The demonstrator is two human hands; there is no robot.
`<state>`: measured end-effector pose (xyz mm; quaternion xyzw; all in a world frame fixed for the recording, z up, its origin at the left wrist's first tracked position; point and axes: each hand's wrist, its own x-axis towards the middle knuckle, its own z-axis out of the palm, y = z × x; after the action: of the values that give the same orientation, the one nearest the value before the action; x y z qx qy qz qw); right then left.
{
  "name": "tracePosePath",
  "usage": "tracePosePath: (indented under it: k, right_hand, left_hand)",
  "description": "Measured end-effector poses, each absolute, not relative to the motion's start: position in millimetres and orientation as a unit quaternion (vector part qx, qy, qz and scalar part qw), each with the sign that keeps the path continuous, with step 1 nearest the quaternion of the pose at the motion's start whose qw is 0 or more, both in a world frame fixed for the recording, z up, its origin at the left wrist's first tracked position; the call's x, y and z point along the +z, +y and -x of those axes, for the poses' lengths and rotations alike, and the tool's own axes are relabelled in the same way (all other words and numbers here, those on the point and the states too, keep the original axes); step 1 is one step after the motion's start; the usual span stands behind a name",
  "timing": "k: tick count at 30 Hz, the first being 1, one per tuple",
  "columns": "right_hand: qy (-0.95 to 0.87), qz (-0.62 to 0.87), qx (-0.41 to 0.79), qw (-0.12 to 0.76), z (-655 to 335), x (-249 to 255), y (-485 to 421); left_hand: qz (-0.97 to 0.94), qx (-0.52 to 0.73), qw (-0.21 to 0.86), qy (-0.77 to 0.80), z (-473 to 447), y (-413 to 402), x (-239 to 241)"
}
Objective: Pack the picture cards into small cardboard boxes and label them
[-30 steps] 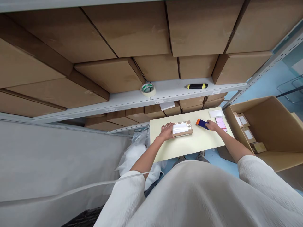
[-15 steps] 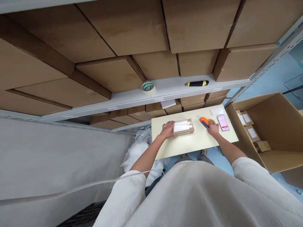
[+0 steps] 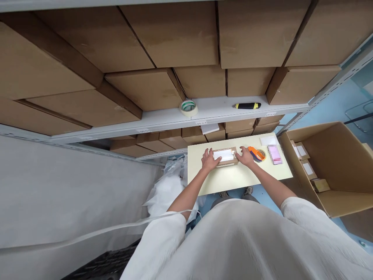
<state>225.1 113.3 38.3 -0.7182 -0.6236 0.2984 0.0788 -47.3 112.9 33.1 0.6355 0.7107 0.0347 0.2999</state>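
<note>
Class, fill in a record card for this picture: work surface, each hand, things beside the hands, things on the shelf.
Surface: pale yellow table
Left: left hand, fingers spread, on the left end of the small cardboard box
Right: right hand on the box's right end
Beside right hand: orange tape dispenser, then a pink flat item, blurred
Shelf: tape roll, yellow-and-black knife
Far right: open carton
</note>
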Motion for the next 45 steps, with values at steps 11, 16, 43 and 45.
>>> tracePosePath:
  k: [11, 16, 43, 45]
  right_hand:
    - [-0.600, 0.734, 0.320, 0.009, -181.6, 50.4, 119.2]
    - [-0.599, 0.729, 0.331, 0.016, -187.1, 48.3, 120.7]
    - [-0.589, 0.760, 0.271, 0.053, -292.3, 38.6, 86.7]
    - [-0.601, 0.763, 0.235, 0.023, -311.6, 34.5, 81.3]
  left_hand:
    - [-0.596, 0.056, 0.303, 0.741, 35.2, 118.4, 20.2]
    - [-0.595, 0.099, 0.323, 0.729, 46.7, 117.9, 10.4]
    - [-0.697, 0.196, 0.298, 0.622, 11.4, 90.5, 45.6]
    - [-0.711, 0.188, 0.311, 0.601, -7.2, 88.5, 47.7]
